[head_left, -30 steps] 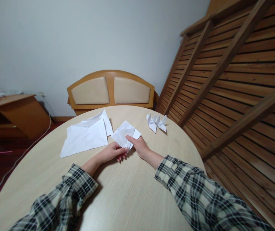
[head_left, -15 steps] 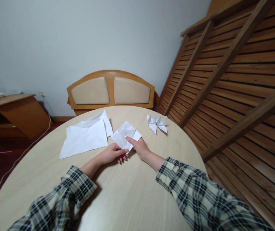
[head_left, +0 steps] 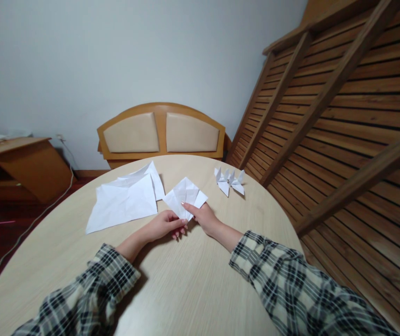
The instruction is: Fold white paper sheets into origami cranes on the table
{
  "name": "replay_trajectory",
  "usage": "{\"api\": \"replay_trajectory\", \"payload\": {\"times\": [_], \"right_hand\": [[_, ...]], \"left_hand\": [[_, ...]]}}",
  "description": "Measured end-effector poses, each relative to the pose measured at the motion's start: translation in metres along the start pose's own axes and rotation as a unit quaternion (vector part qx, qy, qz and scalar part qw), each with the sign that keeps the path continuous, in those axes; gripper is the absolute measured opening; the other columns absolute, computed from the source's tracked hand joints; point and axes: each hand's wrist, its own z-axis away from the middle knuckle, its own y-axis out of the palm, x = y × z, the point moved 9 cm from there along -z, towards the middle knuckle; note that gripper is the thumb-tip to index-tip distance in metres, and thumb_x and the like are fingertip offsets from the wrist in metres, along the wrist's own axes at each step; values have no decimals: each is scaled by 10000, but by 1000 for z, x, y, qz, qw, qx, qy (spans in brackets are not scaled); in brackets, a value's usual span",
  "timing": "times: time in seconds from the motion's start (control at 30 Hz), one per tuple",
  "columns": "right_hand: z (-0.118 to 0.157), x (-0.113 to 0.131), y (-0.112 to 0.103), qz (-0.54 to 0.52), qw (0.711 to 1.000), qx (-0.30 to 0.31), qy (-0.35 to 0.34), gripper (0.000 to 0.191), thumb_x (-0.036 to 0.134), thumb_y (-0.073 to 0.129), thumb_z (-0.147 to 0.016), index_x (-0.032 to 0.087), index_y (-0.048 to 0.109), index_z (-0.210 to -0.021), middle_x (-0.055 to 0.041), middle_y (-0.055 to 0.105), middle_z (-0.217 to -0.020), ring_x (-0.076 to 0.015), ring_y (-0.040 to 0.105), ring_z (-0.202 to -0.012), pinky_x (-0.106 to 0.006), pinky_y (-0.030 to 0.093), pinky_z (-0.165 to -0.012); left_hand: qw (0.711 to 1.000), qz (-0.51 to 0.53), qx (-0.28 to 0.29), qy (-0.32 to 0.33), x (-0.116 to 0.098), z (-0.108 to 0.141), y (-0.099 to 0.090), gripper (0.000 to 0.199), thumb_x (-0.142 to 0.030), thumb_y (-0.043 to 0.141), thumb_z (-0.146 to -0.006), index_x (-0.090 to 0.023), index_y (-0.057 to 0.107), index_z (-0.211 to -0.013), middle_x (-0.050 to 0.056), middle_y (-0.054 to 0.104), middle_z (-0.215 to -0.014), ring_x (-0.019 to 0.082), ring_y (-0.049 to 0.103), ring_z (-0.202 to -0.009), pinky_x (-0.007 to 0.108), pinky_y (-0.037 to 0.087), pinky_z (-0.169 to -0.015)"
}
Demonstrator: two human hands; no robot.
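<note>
A white folded sheet of paper (head_left: 185, 190), diamond-shaped with creases, is held between both hands over the table. My left hand (head_left: 167, 225) pinches its near corner between thumb and fingers. My right hand (head_left: 203, 217) grips its right side, the thumb lying on top and pressing near the middle, the fingers hidden underneath. To the right, folded white paper cranes (head_left: 228, 181) stand close together. On the left lie loose white sheets of paper (head_left: 126, 203), overlapping and slightly wrinkled.
The round wooden table (head_left: 172, 289) carries all the papers. Beyond its far edge stands a wooden headboard (head_left: 161, 128) with cream panels. A slatted wooden frame (head_left: 347, 121) leans along the right side. At the left are a low desk (head_left: 28, 163) and a white cable (head_left: 42, 214).
The thumb of my right hand has slid slightly down and left across the paper. Otherwise both hands keep their hold, and the other papers have not moved.
</note>
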Motion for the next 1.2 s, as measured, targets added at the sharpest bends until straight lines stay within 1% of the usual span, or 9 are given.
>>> {"api": "replay_trajectory", "payload": {"times": [0.2,0.37,0.5,0.57,0.7,0.87,0.97,1.07,1.2], "right_hand": [[1,-3,-1,4,1000,6,9,404,422,728,-699,178,647,-1011,-57,705,-901,-151,614,-676,-258,462,-576],[-2,-7,-5,34,999,-2,9,393,417,719,-705,168,641,-999,-40,685,-838,-109,539,-584,-226,385,-499],[0,-2,-1,56,998,18,16,322,396,721,-697,154,633,-890,2,626,-680,-76,437,-489,-215,321,-449],[1,0,5,77,996,46,24,271,387,719,-695,150,612,-773,27,563,-577,-65,387,-448,-215,297,-428],[3,1,7,97,993,55,36,270,384,705,-711,158,561,-683,53,483,-497,-62,357,-420,-210,266,-405],[1,-5,5,106,992,59,44,270,384,705,-715,159,558,-695,56,466,-484,-66,355,-416,-208,246,-391],[2,-4,6,108,991,74,37,289,395,730,-687,154,570,-690,57,465,-483,-66,357,-426,-210,256,-403],[2,-1,10,101,990,97,24,311,393,769,-646,139,600,-710,29,535,-552,-76,414,-483,-216,312,-447],[2,-1,13,92,989,119,11,335,381,772,-653,122,632,-814,-10,607,-668,-89,478,-539,-227,368,-492]], "left_hand": [[1000,-5,-3,10,0,2,0,390,-501,627,-789,-120,639,-706,34,639,-633,90,543,-497,226,440,-501],[1000,-3,-14,6,3,0,-1,400,-514,627,-782,-123,601,-703,18,615,-613,89,533,-490,225,430,-487],[999,11,-29,15,1,0,-2,396,-516,631,-781,-128,586,-715,14,610,-615,93,534,-493,225,425,-479],[999,12,-30,23,-1,1,-3,394,-512,623,-790,-125,593,-725,15,612,-619,94,540,-499,228,432,-491],[999,16,-24,28,-4,2,-2,363,-482,640,-792,-120,614,-803,16,622,-657,98,556,-520,241,456,-522],[999,23,-17,32,-1,1,-2,331,-438,639,-807,-111,630,-860,19,624,-668,104,563,-532,256,470,-539],[999,32,-18,32,2,0,-3,319,-427,641,-810,-110,631,-839,20,623,-663,101,560,-523,247,460,-522],[998,41,-20,33,2,0,-4,328,-438,645,-804,-110,627,-810,21,625,-654,99,563,-515,240,458,-513],[998,42,-24,38,2,0,-4,336,-442,647,-803,-112,613,-749,20,621,-630,93,564,-507,229,461,-512]]}}
